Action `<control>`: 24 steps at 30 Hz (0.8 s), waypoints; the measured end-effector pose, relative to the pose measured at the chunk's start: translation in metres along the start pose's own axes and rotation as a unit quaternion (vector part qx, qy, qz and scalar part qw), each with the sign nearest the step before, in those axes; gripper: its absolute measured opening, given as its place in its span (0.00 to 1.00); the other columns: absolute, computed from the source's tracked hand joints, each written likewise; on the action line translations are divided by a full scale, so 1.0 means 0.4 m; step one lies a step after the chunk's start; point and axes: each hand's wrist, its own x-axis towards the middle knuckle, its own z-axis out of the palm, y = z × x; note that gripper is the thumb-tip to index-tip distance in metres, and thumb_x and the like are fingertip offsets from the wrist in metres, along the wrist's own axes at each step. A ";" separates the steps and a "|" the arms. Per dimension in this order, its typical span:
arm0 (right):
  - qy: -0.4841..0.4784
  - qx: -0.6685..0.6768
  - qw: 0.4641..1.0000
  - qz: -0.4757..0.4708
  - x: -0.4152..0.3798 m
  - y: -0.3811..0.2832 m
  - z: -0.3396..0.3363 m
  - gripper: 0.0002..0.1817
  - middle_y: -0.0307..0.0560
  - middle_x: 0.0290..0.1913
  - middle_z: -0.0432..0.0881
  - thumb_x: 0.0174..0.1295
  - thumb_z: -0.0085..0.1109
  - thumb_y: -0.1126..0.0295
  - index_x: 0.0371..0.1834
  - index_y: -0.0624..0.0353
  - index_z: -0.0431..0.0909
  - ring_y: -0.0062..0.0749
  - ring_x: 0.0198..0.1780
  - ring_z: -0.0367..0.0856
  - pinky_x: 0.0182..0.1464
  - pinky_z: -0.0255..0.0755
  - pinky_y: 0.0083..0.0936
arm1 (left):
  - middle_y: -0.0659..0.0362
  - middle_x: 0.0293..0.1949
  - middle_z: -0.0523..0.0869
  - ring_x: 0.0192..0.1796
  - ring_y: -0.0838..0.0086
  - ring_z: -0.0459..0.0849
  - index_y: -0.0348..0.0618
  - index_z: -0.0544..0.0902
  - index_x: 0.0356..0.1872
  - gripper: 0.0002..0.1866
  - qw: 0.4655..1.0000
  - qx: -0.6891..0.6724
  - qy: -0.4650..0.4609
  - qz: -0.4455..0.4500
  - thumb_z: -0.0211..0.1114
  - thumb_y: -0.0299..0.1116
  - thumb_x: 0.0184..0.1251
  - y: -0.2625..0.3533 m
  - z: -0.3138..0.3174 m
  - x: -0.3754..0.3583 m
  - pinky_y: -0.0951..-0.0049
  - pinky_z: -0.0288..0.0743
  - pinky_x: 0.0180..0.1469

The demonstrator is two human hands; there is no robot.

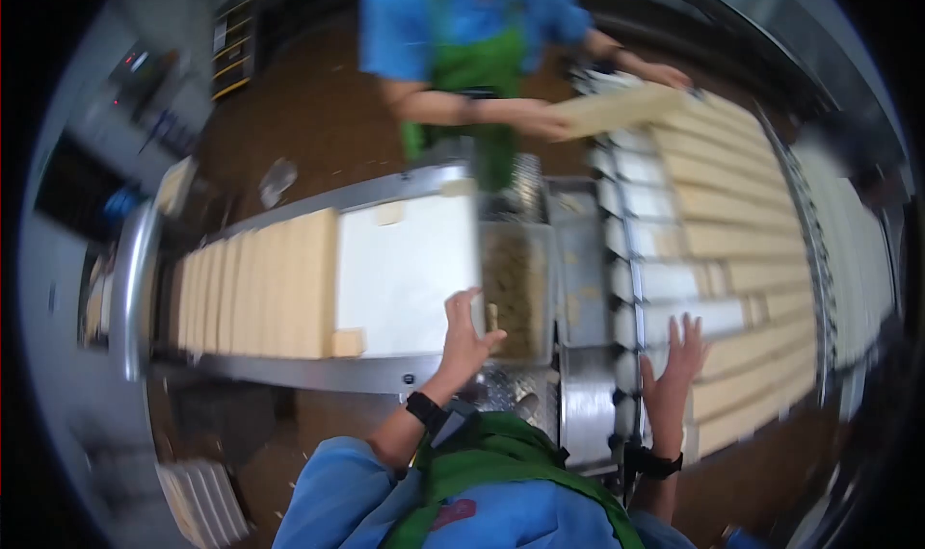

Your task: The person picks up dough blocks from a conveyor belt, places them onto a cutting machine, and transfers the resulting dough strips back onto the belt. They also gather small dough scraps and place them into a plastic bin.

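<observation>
My left hand [467, 332] is open, thumb and fingers apart, at the right edge of a white belt [409, 274]. It holds nothing. Beside its thumb is a tub [515, 294] with brownish, lumpy contents. On the belt's left part stands a row of pale cream slabs [255, 284], with a small cream piece [349, 343] at the near end. My right hand [672, 371], fingers spread, is over the left part of the right conveyor [624, 303]. Long cream strips [742, 202] lie there side by side, close to its fingertips.
Across from me, a person in a blue shirt and green apron [477, 53] holds a long cream slab [621, 113] over the right conveyor's far end. A metal tray [581, 299] lies between the tub and that conveyor. More slabs [202, 503] are low at left.
</observation>
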 end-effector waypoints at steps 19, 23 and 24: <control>-0.190 0.093 0.913 -0.350 0.561 -1.313 0.907 0.31 0.51 0.58 0.75 0.63 0.69 0.54 0.64 0.63 0.79 0.46 0.64 0.69 0.64 0.63 0.50 | 0.38 0.63 0.64 0.61 0.39 0.77 0.35 0.65 0.74 0.45 0.879 0.099 0.269 -0.380 0.80 0.33 0.57 -0.391 -0.468 -0.177 0.51 0.77 0.62; -0.206 0.037 0.925 -0.317 0.568 -1.334 0.907 0.30 0.49 0.58 0.74 0.62 0.68 0.50 0.60 0.60 0.82 0.44 0.64 0.67 0.62 0.61 0.51 | 0.39 0.62 0.64 0.58 0.39 0.79 0.38 0.62 0.74 0.47 0.882 0.099 0.257 -0.383 0.81 0.35 0.57 -0.394 -0.480 -0.174 0.50 0.79 0.58; -0.205 0.034 0.925 -0.318 0.571 -1.338 0.901 0.30 0.49 0.58 0.74 0.62 0.68 0.50 0.60 0.60 0.82 0.44 0.64 0.67 0.62 0.61 0.51 | 0.39 0.62 0.64 0.57 0.39 0.79 0.38 0.63 0.74 0.46 0.881 0.101 0.248 -0.389 0.81 0.35 0.56 -0.393 -0.478 -0.171 0.49 0.79 0.57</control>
